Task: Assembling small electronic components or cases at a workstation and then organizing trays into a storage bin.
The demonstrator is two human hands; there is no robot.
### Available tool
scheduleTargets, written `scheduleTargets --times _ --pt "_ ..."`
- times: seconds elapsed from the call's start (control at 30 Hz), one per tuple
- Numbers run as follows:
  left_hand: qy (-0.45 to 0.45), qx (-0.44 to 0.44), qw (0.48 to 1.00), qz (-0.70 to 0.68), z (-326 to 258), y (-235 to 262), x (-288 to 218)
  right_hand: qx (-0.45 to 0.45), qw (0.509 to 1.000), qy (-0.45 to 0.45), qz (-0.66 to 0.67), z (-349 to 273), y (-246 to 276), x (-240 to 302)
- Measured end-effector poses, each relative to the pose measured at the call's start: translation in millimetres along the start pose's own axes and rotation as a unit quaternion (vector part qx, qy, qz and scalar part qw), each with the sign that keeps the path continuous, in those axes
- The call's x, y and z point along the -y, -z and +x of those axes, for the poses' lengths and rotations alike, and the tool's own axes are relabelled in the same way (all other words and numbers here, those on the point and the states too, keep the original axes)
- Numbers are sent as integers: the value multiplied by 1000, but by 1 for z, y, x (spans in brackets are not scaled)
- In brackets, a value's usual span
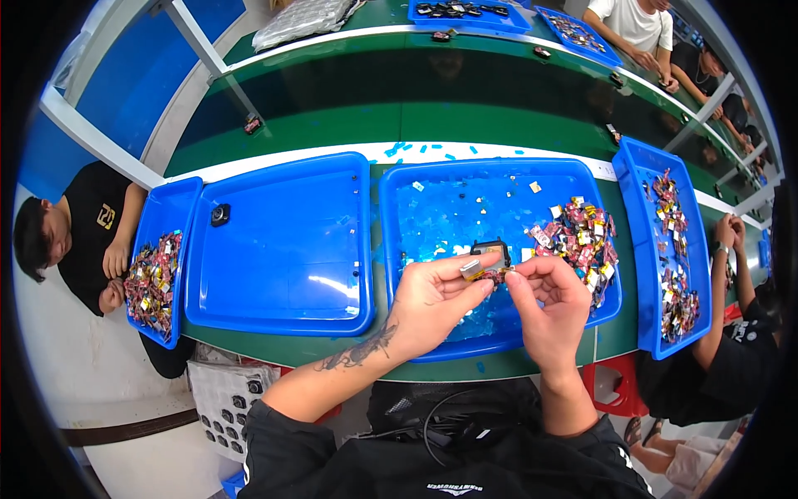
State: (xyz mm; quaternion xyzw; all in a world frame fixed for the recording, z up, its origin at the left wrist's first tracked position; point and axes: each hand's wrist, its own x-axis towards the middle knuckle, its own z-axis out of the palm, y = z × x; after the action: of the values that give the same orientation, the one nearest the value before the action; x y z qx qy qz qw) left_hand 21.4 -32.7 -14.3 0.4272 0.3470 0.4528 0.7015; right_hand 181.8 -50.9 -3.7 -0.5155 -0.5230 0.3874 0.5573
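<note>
The left hand point(438, 301) grips a black-framed device point(490, 247) while the right hand point(550, 301) pinches its edge, likely fine part-work next wanting steadiness.

Near green bench point(617, 343): 4 blue trays point(278, 249), scattered blue scraps point(424, 148).

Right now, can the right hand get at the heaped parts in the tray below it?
Probably yes: the heaped parts lie just beyond the right hand, with nothing visible in between, though it is busy at the small black-framed device in the left hand.
</note>
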Motion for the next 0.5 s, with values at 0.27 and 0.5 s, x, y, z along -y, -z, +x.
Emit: scheduleTargets --times 0.27,0.5 --pt "-31 -5 999 22 1 0 2 -45 988 93 -112 -3 -9 -5" --pt "-31 -4 999 7 1 1 0 -48 956 186 -220 -1 -13 -11"
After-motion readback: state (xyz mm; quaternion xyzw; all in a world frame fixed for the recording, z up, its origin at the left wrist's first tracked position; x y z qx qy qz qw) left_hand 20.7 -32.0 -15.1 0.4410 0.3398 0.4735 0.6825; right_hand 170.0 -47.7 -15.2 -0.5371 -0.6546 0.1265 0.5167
